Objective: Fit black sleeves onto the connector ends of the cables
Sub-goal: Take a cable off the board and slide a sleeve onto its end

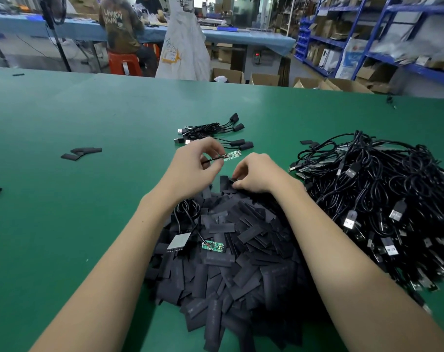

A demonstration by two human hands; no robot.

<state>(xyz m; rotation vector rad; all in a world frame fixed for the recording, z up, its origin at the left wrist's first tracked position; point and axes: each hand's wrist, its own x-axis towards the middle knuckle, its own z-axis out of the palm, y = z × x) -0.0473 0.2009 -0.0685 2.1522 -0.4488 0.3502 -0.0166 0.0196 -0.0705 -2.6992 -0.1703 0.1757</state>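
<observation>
Spreading across a green table (63,224), a big heap of flat black sleeves (228,262) lies in front of the person, too many to count. To its right sits a tangled pile of cables (381,199), also uncountable. Beyond the hands lies a small finished bundle (213,133), with four sleeved ends visible. Loose sleeves (82,152) lie far left, about four.

The left hand (195,166) pinches one cable just behind its bare green board (231,156), held above the table. The right hand (256,174) has curled fingers pinching a sleeve (226,179) at the heap's far edge. A second bare board (212,246) rests on the heap.

Risks, as a judgement: the flat sleeve may not open and could snag on the board's pins, or two sleeves may lift together.
</observation>
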